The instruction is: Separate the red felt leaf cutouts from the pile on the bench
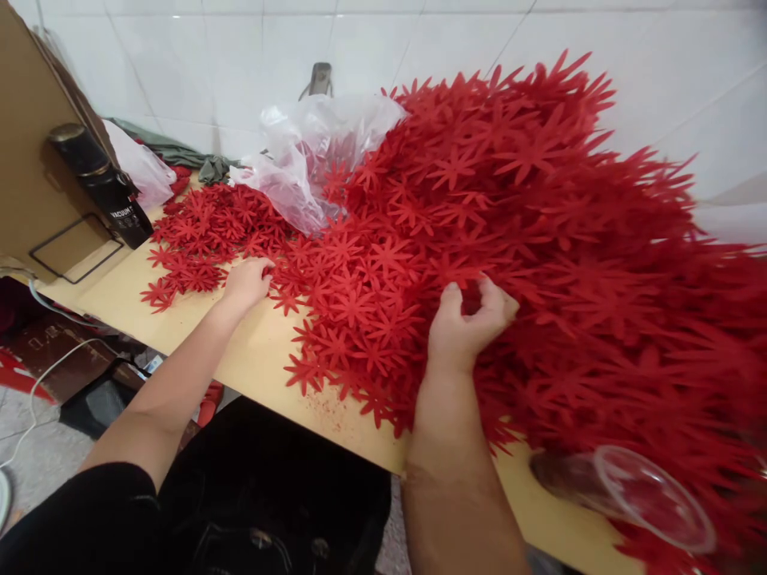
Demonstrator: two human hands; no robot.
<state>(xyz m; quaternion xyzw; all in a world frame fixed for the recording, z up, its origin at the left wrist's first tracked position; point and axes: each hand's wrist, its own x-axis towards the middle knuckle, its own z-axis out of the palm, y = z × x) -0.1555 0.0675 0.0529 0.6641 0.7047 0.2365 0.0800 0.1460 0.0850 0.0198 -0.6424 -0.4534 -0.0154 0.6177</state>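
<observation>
A large heap of red star-shaped flower pieces (pixel 539 216) covers the middle and right of the tan table (pixel 257 343). A smaller pile of the same red pieces (pixel 207 228) lies at the left. My left hand (pixel 248 281) is at the front edge of that smaller pile, its fingers curled; what they hold, if anything, is hidden. Over the large heap is my right hand (pixel 470 319), thumb and forefinger curved towards each other with a gap between them and nothing visible in the gap.
Crumpled clear plastic bags (pixel 311 160) rest against the heap at the back. A black vacuum flask (pixel 101 184) leans by a cardboard box (pixel 36 144) at the left. Near the right front edge is a clear plastic cup (pixel 653 499). White tiles (pixel 180 64) form the wall behind.
</observation>
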